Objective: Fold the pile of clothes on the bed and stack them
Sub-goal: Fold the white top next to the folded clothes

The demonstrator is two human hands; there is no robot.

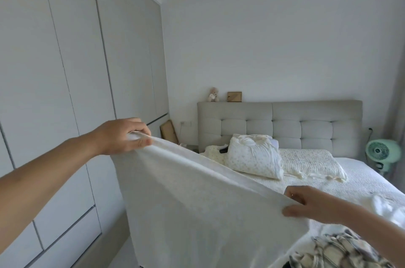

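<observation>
A large white cloth hangs spread out in the air in front of me, above the near left part of the bed. My left hand pinches its upper left corner, raised high. My right hand pinches the other top corner, lower and to the right. The cloth's top edge slopes down from left to right. A checked garment lies crumpled on the bed at the bottom right, and a white garment lies behind my right forearm.
Tall white wardrobe doors line the left side. Pillows lie by the grey padded headboard. A green fan stands at the bed's far right. A soft toy and a frame sit on the headboard.
</observation>
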